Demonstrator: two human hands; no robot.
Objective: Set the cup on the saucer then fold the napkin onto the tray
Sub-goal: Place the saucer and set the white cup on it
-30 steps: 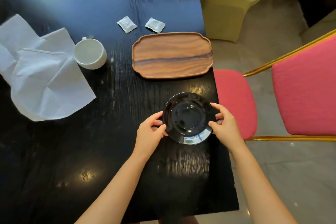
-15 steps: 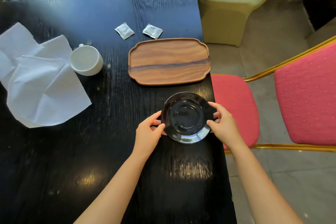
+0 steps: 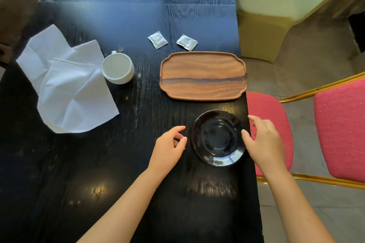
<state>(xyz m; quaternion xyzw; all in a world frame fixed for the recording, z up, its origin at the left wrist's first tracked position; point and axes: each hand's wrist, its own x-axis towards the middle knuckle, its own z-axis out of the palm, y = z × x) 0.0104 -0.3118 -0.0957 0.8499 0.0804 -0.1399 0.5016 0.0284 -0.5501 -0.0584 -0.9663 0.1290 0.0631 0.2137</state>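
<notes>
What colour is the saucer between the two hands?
The saucer is glossy black, nearly matching the dark table; the head view shows it.

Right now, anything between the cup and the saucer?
Nothing visible. The white cup stands beside the napkin; the black saucer lies near the table's right edge. Only bare tabletop lies between them. The tray sits off that line, and the left hand is beside the saucer.

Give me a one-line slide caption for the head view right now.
Both hands, left and right, open beside the black saucer; white cup, napkin and wooden tray wait untouched.
</notes>
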